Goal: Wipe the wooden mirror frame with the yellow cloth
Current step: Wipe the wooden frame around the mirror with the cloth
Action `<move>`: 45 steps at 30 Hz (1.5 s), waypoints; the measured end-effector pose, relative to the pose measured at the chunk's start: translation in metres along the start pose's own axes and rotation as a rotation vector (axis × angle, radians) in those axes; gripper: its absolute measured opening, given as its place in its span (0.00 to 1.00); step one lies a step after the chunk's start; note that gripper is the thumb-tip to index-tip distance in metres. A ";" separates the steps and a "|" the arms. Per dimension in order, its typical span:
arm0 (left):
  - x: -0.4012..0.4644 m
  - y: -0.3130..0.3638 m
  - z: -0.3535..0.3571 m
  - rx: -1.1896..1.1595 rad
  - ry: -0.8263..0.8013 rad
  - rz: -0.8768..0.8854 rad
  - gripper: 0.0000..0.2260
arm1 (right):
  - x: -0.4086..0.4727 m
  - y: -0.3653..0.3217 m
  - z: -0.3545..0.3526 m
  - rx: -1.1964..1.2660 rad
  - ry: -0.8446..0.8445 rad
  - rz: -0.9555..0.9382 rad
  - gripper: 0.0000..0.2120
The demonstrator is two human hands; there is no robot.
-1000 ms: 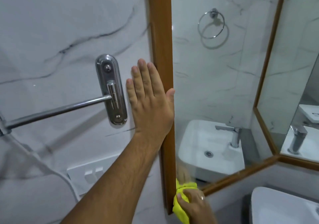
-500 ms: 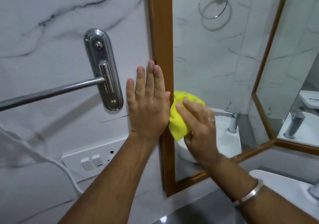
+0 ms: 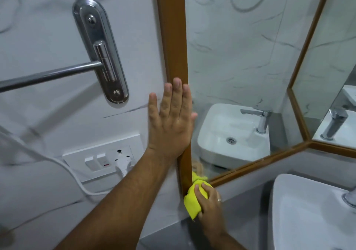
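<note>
The wooden mirror frame (image 3: pixel 174 33) runs vertically up the middle of the view, with a slanted lower rail going right. My left hand (image 3: pixel 170 122) lies flat and open, fingers up, half on the marble wall and half on the frame's left upright. My right hand (image 3: pixel 209 201) is closed on the bunched yellow cloth (image 3: pixel 191 204), which presses against the frame's bottom left corner. The cloth's top shows reflected in the mirror glass (image 3: pixel 240 60).
A chrome towel bar with its oval wall plate (image 3: pixel 100 49) sticks out on the left. Below it a white switch socket (image 3: pixel 104 157) holds a white plug with a cable. A white basin (image 3: pixel 308 217) stands at the lower right.
My right hand has slid the cloth down the upright from mid-height to the bottom corner. My left hand stays flat against the frame. The view has tilted downward.
</note>
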State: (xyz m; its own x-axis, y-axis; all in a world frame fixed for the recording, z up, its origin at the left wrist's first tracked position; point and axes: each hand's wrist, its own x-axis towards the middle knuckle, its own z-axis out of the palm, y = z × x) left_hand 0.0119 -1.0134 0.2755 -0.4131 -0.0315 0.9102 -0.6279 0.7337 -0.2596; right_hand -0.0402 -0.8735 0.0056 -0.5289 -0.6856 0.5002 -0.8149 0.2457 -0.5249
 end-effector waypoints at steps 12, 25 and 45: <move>-0.058 0.020 0.005 0.118 -0.128 0.140 0.38 | 0.076 0.030 -0.042 0.787 0.401 0.844 0.17; 0.022 0.034 0.007 0.082 0.008 0.333 0.25 | 0.046 -0.038 -0.016 0.672 0.314 0.915 0.30; 0.035 0.041 0.007 0.137 0.036 0.349 0.29 | 0.133 0.072 -0.076 0.620 0.786 0.937 0.13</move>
State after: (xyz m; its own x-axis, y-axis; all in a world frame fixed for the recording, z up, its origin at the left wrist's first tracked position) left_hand -0.0328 -0.9896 0.2946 -0.5963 0.2301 0.7691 -0.5366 0.5983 -0.5951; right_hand -0.1871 -0.8946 0.0871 -0.9811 0.1827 -0.0632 0.0476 -0.0889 -0.9949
